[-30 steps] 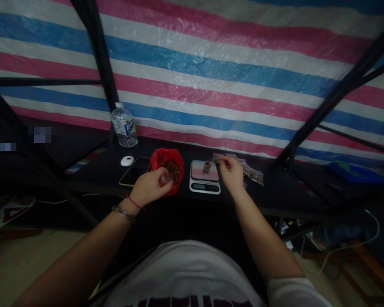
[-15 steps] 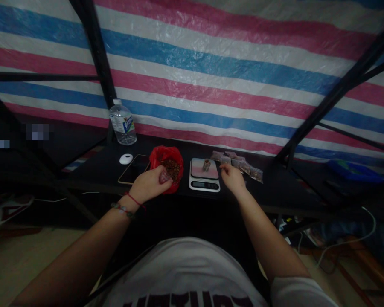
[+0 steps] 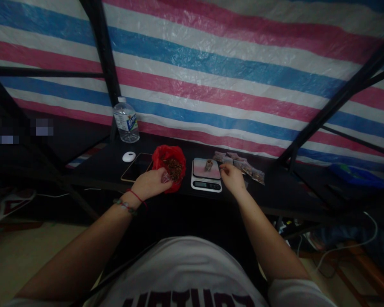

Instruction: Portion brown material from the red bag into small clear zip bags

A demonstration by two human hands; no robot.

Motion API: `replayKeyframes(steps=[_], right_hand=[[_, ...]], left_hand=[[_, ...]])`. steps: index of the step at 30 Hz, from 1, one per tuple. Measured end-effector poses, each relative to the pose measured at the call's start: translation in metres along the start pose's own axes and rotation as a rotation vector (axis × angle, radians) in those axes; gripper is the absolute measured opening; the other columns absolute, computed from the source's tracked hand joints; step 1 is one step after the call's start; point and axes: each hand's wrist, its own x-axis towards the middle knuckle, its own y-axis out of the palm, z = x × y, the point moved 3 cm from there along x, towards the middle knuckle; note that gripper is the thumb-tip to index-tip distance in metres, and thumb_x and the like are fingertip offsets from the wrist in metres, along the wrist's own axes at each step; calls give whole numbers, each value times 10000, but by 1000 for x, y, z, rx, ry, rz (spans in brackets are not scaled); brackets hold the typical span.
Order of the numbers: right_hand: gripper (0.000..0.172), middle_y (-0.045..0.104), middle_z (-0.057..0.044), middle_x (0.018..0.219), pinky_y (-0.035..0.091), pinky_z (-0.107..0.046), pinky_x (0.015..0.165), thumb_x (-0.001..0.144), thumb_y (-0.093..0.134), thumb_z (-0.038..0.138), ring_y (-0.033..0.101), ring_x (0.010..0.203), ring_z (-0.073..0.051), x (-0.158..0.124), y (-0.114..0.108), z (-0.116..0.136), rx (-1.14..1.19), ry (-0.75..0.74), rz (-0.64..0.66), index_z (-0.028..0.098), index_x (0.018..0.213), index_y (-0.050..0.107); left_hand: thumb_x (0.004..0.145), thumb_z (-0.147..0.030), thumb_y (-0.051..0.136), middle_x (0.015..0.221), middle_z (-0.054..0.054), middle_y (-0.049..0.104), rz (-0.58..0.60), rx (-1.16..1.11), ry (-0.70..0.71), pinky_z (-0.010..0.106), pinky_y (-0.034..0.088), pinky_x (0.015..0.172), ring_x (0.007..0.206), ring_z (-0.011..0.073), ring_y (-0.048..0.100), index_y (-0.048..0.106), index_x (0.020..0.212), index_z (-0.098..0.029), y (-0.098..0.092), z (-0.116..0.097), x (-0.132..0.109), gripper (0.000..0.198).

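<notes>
A red plastic bag (image 3: 161, 153) stands with its mouth spread, and dry brown bits (image 3: 174, 168) lie inside. My left hand (image 3: 151, 184) is closed at the bag's near left rim, gripping crumpled plastic there. To the right sits a white kitchen scale (image 3: 195, 181) with a small display. A little cylinder of brown material (image 3: 208, 164), apparently in clear wrapping, rests on its plate. Beside the plate's right edge is my right hand (image 3: 233, 177), its fingertips pinched together; anything between them is too small to make out. Several small clear packets (image 3: 243, 165) of brown bits lie beyond it.
A large clear bottle (image 3: 127, 121) stands at the back left of the black table (image 3: 281, 192). Near it lie a white oval object (image 3: 129, 157) and a dark tablet or phone (image 3: 136, 166). Black metal posts (image 3: 107, 55) frame the striped sheet (image 3: 211, 85) behind.
The view has shifted slightly, so the table things appear a little further right. My right fingertips are a bit closer to the scale's edge. My left hand keeps its grip on the bag.
</notes>
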Motion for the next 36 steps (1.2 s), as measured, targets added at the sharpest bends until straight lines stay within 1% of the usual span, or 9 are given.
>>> replayKeyframes(steps=[7, 13, 16, 20, 23, 28, 30, 33, 36], right_hand=[[428, 665, -118, 1053, 480, -390, 868, 751, 597, 341, 613, 960, -246, 14, 21, -16, 79, -12, -54, 141, 1128, 628], [548, 654, -128, 1146, 424, -421, 968, 715, 663, 389, 583, 1085, -274, 34, 44, -13, 77, 13, -23, 149, 1203, 590], [466, 670, -108, 1123, 414, -423, 979, 711, 669, 361, 597, 1072, -262, 45, 55, -9, 75, 36, 15, 171, 1136, 631], [292, 706, -70, 990, 457, -387, 927, 706, 653, 270, 641, 954, -224, 50, 61, 2, 192, 26, 25, 182, 983, 684], [366, 691, -63, 1035, 472, -373, 916, 688, 665, 256, 633, 970, -209, 40, 56, 21, 377, -18, 15, 192, 1048, 662], [539, 641, -51, 1074, 524, -315, 786, 675, 691, 265, 640, 830, -150, 0, 44, 69, 756, -71, 242, 225, 1197, 559], [570, 629, -42, 1049, 529, -314, 776, 645, 731, 264, 642, 823, -146, -15, 38, 84, 881, -52, 257, 227, 1175, 524], [471, 634, -28, 982, 530, -335, 803, 627, 769, 265, 641, 857, -165, -30, 29, 98, 943, -62, 266, 218, 1040, 547], [323, 628, -35, 986, 533, -332, 802, 676, 742, 237, 629, 899, -176, -38, 20, 107, 895, -165, 319, 212, 970, 610]], left_hand=[[793, -509, 516, 895, 48, 692, -118, -107, 87, 296, 455, 666, 814, 233, 658, 580, 1002, -228, -5, -14, -6, 356], [767, -465, 584, 1175, 97, 636, -259, -230, 207, 349, 472, 911, 1042, 261, 626, 477, 1248, -183, -2, -25, -9, 568], [740, -426, 623, 1226, 132, 605, -275, -267, 257, 365, 460, 963, 1089, 268, 606, 442, 1284, -138, 3, -29, -9, 642], [731, -423, 640, 1147, 135, 630, -281, -282, 266, 385, 473, 943, 1044, 272, 617, 500, 1190, -129, 5, -31, -10, 563], [721, -455, 655, 1093, 112, 639, -289, -301, 263, 393, 484, 909, 999, 268, 624, 512, 1138, -155, 4, -33, -11, 533], [714, -524, 656, 1056, 107, 640, -236, -332, 269, 396, 478, 892, 977, 271, 620, 530, 1076, -167, 3, -41, -14, 524], [723, -509, 651, 1033, 99, 643, -206, -335, 273, 390, 477, 876, 964, 268, 619, 542, 1059, -179, 3, -45, -16, 483], [736, -463, 646, 986, 81, 647, -171, -346, 271, 373, 480, 838, 927, 257, 624, 557, 1027, -195, 4, -50, -18, 405], [745, -440, 641, 988, 77, 651, -159, -389, 273, 351, 484, 810, 912, 245, 629, 544, 1045, -193, 6, -54, -21, 400]])
